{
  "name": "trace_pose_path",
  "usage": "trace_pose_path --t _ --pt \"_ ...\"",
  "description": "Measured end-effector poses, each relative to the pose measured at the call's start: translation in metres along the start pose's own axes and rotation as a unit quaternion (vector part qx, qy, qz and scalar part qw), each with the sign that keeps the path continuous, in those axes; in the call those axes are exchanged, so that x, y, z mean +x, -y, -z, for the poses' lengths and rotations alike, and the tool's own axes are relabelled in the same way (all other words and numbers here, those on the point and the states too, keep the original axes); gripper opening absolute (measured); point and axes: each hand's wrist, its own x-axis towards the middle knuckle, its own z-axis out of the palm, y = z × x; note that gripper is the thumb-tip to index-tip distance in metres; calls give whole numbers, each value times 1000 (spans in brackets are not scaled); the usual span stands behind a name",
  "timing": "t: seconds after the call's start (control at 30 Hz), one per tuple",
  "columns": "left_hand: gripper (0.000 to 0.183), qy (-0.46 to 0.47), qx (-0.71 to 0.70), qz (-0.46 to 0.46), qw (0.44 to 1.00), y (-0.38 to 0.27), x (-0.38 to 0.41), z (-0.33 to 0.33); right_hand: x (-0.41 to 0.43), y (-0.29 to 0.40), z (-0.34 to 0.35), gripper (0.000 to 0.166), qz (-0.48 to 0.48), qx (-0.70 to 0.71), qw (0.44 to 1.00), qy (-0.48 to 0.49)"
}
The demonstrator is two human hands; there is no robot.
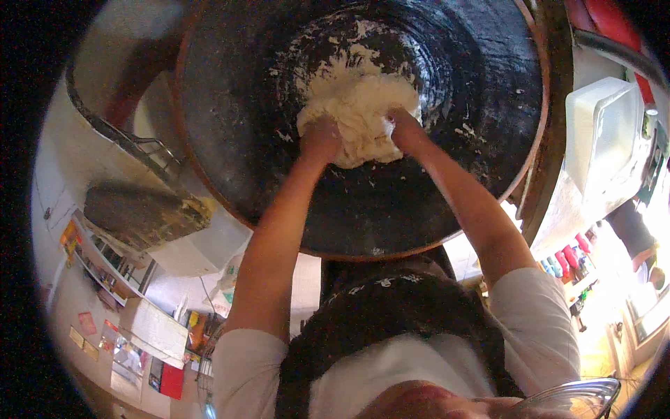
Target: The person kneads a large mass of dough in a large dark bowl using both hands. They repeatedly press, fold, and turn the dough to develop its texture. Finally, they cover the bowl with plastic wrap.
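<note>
A rough lump of pale dough (361, 105) lies in a wide, dark round basin (366, 220). My left hand (320, 140) presses into the dough's near left side, its fingers partly sunk and hidden. On the right, my right hand (405, 131) is curled against the dough's edge, with white flour or dough about the fingers. Both arms reach forward over the basin's near rim. Behind the lump, dough scraps and floury smears (361, 31) cling to the basin's inside.
A translucent plastic tub (602, 131) stands to the right, beyond a brown edge beside the basin. At left is a dark, worn block-like object (144, 214) near a white box (204, 251). Shelves with goods (104, 262) stand farther left. Several bright bottles (565, 256) sit at lower right.
</note>
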Motion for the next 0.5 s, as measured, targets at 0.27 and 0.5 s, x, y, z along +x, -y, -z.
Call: trace_pose_path --t 0.27,0.5 --pt "30 218 -251 84 939 -76 37 22 -6 38 15 18 -200 -51 973 103" --pt "54 376 -94 -121 914 -113 33 95 -117 84 131 30 -55 102 988 100"
